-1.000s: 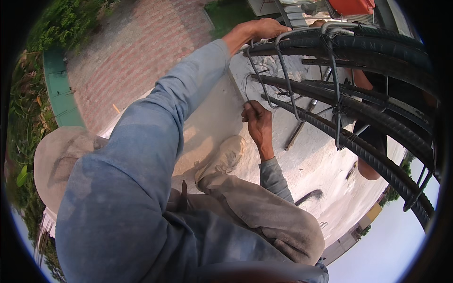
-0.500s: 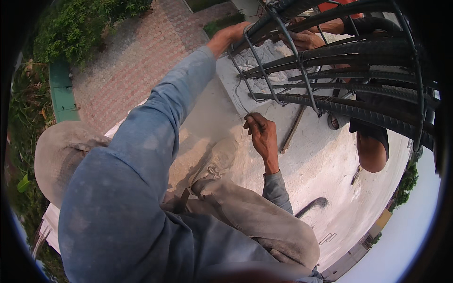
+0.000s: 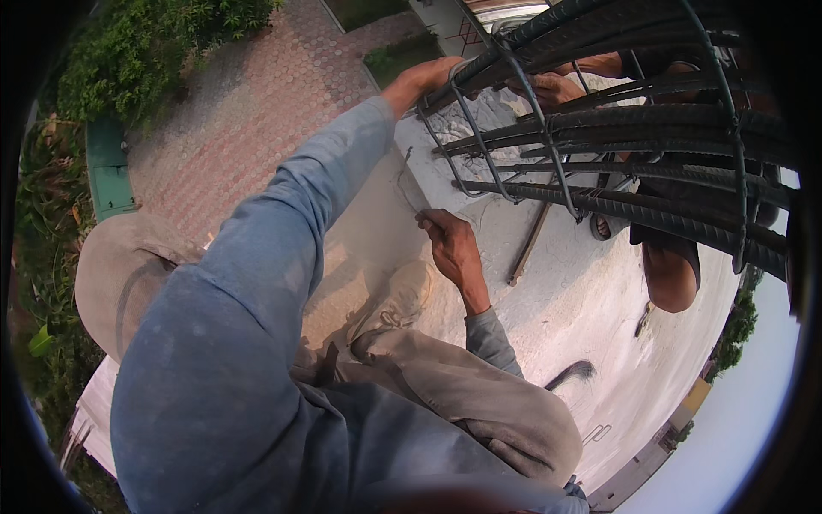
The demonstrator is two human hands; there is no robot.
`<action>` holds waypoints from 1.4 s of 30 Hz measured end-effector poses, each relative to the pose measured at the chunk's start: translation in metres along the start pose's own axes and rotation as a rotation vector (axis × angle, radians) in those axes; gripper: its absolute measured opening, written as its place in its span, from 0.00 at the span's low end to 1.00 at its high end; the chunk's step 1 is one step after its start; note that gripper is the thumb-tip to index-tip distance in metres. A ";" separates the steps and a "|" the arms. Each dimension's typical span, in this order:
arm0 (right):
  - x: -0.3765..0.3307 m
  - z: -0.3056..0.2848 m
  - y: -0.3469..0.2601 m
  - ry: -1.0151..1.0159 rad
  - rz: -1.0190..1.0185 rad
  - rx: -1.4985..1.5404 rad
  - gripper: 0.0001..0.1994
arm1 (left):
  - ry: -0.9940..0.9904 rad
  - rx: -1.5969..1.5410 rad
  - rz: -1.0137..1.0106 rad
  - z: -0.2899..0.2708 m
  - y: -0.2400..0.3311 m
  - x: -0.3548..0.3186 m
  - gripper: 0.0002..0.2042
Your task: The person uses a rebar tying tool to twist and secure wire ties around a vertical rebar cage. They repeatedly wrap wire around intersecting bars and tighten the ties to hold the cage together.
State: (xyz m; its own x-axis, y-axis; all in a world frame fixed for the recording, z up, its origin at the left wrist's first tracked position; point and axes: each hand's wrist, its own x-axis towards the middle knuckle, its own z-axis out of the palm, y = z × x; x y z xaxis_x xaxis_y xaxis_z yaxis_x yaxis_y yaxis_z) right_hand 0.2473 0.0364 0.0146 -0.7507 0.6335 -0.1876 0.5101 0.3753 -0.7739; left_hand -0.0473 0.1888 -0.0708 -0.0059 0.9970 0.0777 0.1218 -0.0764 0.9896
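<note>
A cage of ribbed steel rebar point(image 3: 668, 206) tied with bent stirrups point(image 3: 541, 120) reaches in from the upper right. At its left end my left hand point(image 3: 425, 81) is closed around the upper bar and stirrup, its fingertips hidden behind the steel. Lower down, apart from the cage, my right hand point(image 3: 454, 250) pinches a thin dark tie wire point(image 3: 406, 176), which sticks up from the fingertips over the slab's edge. Behind the bars shows another person's hand point(image 3: 552, 89), partly covered, so what it does there cannot be made out.
I sit on a pale concrete slab point(image 3: 565, 300) beside a drop to a paved yard point(image 3: 231, 137). A narrow bar point(image 3: 529, 244) lies beneath the cage. Farther right are a bundle of tie wire point(image 3: 572, 373) and the co-worker's bent knee point(image 3: 670, 278). Green bushes point(image 3: 145, 60) grow below.
My right hand has moved left, away from the cage, with the thin wire. My left hand keeps its hold. The other person's hands are now more hidden behind the bars.
</note>
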 end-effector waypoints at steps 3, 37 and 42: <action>0.014 0.008 -0.005 -0.111 0.026 0.080 0.11 | -0.049 0.072 -0.067 0.002 0.013 -0.003 0.17; 0.064 0.023 -0.049 0.107 0.125 1.809 0.09 | 0.331 -0.391 0.329 0.024 0.030 0.002 0.27; 0.076 0.024 -0.052 0.098 0.126 1.824 0.11 | 0.423 -0.460 0.216 0.020 0.027 0.002 0.30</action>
State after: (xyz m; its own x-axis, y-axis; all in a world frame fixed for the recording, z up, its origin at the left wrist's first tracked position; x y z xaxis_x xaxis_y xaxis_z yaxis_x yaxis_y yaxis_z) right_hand 0.1534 0.0490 0.0263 -0.6896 0.6545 -0.3099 -0.5362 -0.7491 -0.3890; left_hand -0.0241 0.1888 -0.0460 -0.4298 0.8735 0.2286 -0.2716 -0.3665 0.8899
